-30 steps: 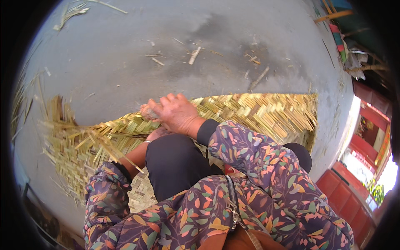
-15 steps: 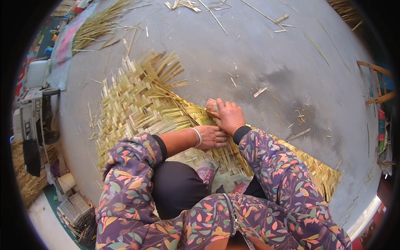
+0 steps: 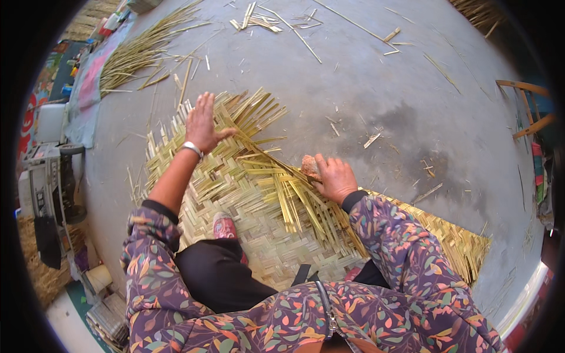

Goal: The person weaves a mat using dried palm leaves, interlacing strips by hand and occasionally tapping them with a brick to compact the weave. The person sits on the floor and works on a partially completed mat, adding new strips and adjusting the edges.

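A woven mat of yellow-green bamboo strips (image 3: 247, 235) lies on the grey concrete floor, its loose strip ends fanning out toward the upper left. My left hand (image 3: 203, 122), with a silver bangle on the wrist, lies flat on those loose ends, fingers spread and nothing in it. My right hand (image 3: 336, 178) rests on the mat's far edge, where a bunch of loose strips (image 3: 294, 194) crosses the weave. It grips a small reddish-brown lump (image 3: 309, 166), which sits on the strips. My red shoe (image 3: 224, 226) stands on the mat between my arms.
A bundle of long bamboo strips (image 3: 141, 53) lies at the upper left on a cloth. Cut scraps (image 3: 259, 17) litter the floor at the top. A wooden chair frame (image 3: 529, 109) stands at the right edge. A grey machine (image 3: 50, 170) and clutter line the left side.
My left hand has left its place beside the right hand and reached out to the far left part of the mat, fingers spread. The right hand stays at the mat's edge.
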The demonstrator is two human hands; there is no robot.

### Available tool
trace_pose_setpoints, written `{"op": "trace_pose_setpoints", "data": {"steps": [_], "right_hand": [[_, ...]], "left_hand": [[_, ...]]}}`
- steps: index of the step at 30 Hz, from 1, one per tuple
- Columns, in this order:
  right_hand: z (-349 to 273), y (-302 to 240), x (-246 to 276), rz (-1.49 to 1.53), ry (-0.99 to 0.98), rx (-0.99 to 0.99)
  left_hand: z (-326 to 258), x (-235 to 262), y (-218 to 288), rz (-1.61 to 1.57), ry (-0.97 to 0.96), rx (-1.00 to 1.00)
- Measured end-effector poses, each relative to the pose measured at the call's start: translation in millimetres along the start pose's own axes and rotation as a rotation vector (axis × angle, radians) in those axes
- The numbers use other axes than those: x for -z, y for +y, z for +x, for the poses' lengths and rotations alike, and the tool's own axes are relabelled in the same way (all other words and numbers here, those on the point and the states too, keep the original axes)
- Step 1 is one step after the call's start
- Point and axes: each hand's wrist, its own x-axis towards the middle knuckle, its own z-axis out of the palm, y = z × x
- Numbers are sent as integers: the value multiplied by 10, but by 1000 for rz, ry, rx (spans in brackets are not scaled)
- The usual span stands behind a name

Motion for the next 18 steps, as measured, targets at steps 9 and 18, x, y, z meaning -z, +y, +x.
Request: {"op": "trace_pose_setpoints", "data": {"steps": [9,18], "right_hand": [[-61,88,0,-4,17,11],[-12,324,3,109,-19,-45]], "left_hand": [[1611,-1062,-220,-347,-559,-215],[1187,-297,254,316,-824,-801]]}}
